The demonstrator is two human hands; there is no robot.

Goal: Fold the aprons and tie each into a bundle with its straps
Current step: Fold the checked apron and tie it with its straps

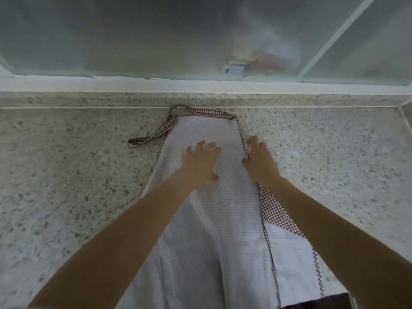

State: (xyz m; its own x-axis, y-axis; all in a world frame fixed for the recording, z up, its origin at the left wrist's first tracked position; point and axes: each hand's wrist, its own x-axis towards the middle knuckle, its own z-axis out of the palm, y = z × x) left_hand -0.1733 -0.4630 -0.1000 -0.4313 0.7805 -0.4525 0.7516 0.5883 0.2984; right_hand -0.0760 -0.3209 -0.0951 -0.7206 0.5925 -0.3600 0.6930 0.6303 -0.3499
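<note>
A pale checked apron (225,215) lies lengthwise on the speckled stone counter (73,175), folded into a long narrow strip that runs from the near edge to the back wall. Its dark red checked straps (156,136) trail off the far end, one to the left. My left hand (201,162) rests flat on the cloth with fingers spread. At the apron's right edge, my right hand (259,159) has curled fingers against the thin strap (242,136) that runs along that edge. A wider red checked band (276,214) shows under my right forearm.
A frosted glass window (156,36) with a white sill (133,84) stands behind the counter. A blurred white object (231,69) shows through the glass. The counter's right side has a raised lip (404,114).
</note>
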